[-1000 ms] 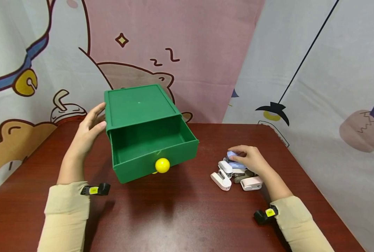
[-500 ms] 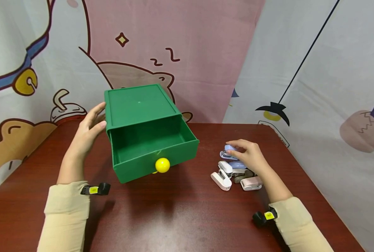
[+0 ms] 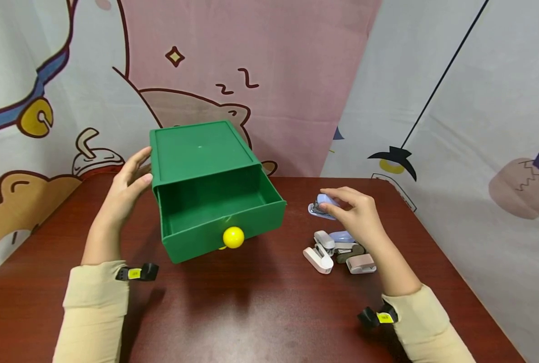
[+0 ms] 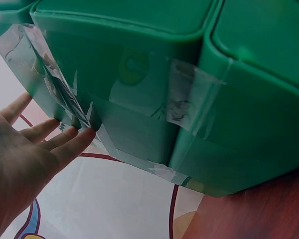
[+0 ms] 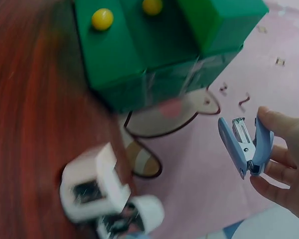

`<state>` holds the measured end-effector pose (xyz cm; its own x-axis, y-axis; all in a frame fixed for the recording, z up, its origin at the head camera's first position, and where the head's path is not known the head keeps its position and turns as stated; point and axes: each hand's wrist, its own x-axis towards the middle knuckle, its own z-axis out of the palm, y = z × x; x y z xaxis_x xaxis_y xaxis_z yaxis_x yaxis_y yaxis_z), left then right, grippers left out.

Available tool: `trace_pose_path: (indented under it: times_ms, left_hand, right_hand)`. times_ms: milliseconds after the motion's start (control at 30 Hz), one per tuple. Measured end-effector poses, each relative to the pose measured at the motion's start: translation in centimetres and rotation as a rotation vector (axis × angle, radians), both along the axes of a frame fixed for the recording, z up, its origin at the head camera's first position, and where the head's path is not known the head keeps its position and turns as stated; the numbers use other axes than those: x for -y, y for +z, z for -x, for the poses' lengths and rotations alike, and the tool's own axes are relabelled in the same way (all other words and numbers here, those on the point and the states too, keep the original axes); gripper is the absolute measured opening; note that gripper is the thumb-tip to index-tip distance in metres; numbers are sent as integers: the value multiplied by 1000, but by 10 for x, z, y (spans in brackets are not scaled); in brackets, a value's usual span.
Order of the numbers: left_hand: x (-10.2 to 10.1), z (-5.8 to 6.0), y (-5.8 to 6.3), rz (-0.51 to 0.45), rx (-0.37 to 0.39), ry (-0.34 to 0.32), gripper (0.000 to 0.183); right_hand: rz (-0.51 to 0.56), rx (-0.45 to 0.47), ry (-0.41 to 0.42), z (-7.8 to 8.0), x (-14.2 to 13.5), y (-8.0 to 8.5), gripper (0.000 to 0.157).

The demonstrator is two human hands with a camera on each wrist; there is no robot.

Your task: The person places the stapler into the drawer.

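Note:
My right hand (image 3: 360, 214) pinches a light blue stapler (image 5: 261, 145) between thumb and fingers, lifted above the table. In the right wrist view the stapler's arms are spread apart, with the metal staple channel showing between them. On the left, the fingers of my left hand (image 3: 123, 189) are extended and touch the side of a green drawer cabinet (image 3: 201, 151). Its upper drawer (image 3: 260, 222) is pulled out, its visible inside bare, with a yellow round knob (image 3: 234, 237) on the front. In the left wrist view my fingertips rest on the cabinet wall, by clear tape.
Several staplers lie bunched on the brown table (image 3: 269, 312) below my right hand: a white stapler (image 3: 318, 260), a pinkish stapler (image 3: 361, 263), a grey stapler (image 3: 353, 253) and another blue stapler (image 3: 342, 236). A printed cloth (image 3: 296, 91) hangs behind the table.
My right hand has raised the light blue stapler off the bunch and carried it up and to the left, away from the others. The left hand and the cabinet have stayed put.

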<state>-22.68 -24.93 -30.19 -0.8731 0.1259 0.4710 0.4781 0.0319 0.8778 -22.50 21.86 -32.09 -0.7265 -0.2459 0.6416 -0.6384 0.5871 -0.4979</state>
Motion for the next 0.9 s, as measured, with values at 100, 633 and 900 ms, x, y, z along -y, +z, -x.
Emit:
trace_pose_path:
  times_ms: [100,633,900]
  left_hand:
    - [0,0,0,-6,-1,-5,59]
    - [-1,1,-1,-16,-9,-8,58]
    - [0,0,0,-12,-5,-9,58]
  right_hand:
    - [33,-29,10,-5,8,9,35]
    - [166,-194,61,-23,44,57,32]
    - [174,-261,137,-25,62,80,30]
